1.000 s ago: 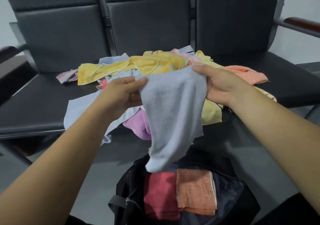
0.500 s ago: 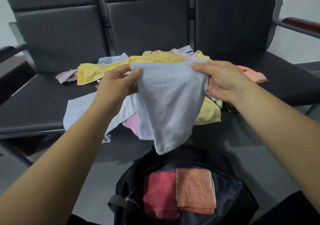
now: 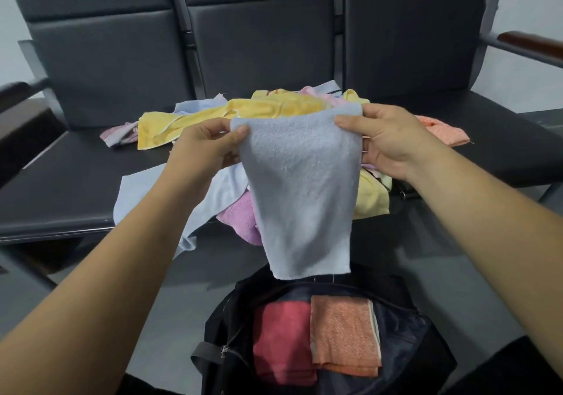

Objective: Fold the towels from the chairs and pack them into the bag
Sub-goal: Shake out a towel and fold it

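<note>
A light blue towel (image 3: pixel 301 193) hangs folded in the air in front of me. My left hand (image 3: pixel 207 145) pinches its top left corner and my right hand (image 3: pixel 387 139) pinches its top right corner. Its lower edge hangs just above the open black bag (image 3: pixel 426 343) on the floor. Inside the bag lie a folded red towel (image 3: pixel 280 336) and a folded orange towel (image 3: pixel 344 333) side by side. Behind the held towel, a heap of unfolded towels (image 3: pixel 213 114) in yellow, pink, blue and orange covers the middle chair seat.
Three dark padded chairs (image 3: pixel 259 44) stand in a row, their seats level with my hands. A wooden armrest (image 3: pixel 530 44) juts out at the right, another armrest (image 3: pixel 15 90) at the left. The grey floor (image 3: pixel 170 297) shows around the bag.
The blue towel has been straightened and drawn taut between my hands; its hanging end now forms a squarer bottom edge. Both hands shifted slightly apart along the top edge.
</note>
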The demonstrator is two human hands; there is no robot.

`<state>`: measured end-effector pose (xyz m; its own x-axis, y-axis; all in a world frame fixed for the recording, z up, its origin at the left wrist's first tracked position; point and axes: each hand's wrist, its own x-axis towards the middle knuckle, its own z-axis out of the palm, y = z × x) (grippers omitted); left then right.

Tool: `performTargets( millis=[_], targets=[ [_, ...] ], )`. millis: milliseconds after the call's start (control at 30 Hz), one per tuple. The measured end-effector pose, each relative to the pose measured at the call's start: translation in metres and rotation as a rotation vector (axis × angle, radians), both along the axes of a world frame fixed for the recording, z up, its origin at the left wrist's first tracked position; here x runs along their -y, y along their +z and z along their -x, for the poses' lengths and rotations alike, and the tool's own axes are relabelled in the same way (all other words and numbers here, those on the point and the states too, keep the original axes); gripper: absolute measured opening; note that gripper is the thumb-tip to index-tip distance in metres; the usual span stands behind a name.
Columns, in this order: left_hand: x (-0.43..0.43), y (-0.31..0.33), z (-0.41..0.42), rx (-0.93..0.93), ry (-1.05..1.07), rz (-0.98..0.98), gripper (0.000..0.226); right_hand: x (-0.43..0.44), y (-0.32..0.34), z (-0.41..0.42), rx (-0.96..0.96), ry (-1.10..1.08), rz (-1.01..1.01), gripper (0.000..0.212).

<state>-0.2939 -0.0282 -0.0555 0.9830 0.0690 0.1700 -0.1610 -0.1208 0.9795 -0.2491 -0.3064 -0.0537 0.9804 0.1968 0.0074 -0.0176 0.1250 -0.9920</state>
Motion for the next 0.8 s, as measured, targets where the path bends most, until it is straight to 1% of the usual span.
performTargets(
  millis=[67,100,200,233,300,333,400,433,500,567,600,667,733,767,800],
  targets=[
    [0.001,0.001,0.0,-0.02,-0.018,0.073,0.018,-0.001,-0.001,-0.004,-0.041,0.041,-0.104,0.034],
    [0.001,0.002,0.0,-0.025,-0.014,0.108,0.019,0.0,-0.002,-0.007,-0.055,0.097,-0.139,0.04],
    [0.004,0.003,0.002,-0.017,-0.047,0.217,0.021,0.003,-0.001,-0.007,-0.082,0.283,-0.142,0.053],
    [0.004,0.004,0.003,0.002,-0.071,0.211,0.023,0.003,0.0,-0.007,-0.079,0.288,-0.126,0.053],
    [0.001,0.003,0.002,0.04,-0.087,0.152,0.02,0.002,0.001,-0.004,-0.054,0.153,-0.13,0.041],
    [0.0,0.002,0.002,0.052,-0.071,0.115,0.018,0.001,0.001,-0.002,-0.048,0.063,-0.142,0.033],
    [-0.002,-0.002,0.001,0.057,-0.02,0.05,0.029,0.0,0.0,0.002,-0.016,-0.043,-0.118,0.022],
    [-0.002,-0.003,0.0,0.054,0.011,0.041,0.029,-0.001,-0.001,0.003,0.006,-0.066,-0.088,0.018],
    [-0.002,-0.005,0.0,0.049,0.055,0.05,0.021,-0.002,-0.002,0.004,0.05,-0.101,-0.015,0.012],
    [-0.002,-0.005,0.0,0.064,0.079,0.065,0.017,-0.002,-0.001,0.005,0.11,-0.127,0.048,0.01],
    [-0.002,-0.005,-0.001,0.079,0.087,0.07,0.015,-0.002,0.0,0.005,0.126,-0.129,0.048,0.011],
    [-0.002,-0.004,0.0,0.112,0.068,0.104,0.006,-0.004,0.002,0.009,0.132,-0.116,-0.004,0.011],
    [0.003,-0.001,0.006,0.128,0.009,0.164,0.004,-0.007,0.004,0.013,0.183,-0.097,-0.012,0.01],
    [0.006,0.001,0.008,0.138,-0.015,0.173,0.007,-0.009,0.004,0.015,0.225,-0.067,0.023,0.015],
    [0.01,0.003,0.011,0.152,-0.038,0.166,0.009,-0.012,0.005,0.018,0.267,-0.006,0.07,0.024]
  ],
)
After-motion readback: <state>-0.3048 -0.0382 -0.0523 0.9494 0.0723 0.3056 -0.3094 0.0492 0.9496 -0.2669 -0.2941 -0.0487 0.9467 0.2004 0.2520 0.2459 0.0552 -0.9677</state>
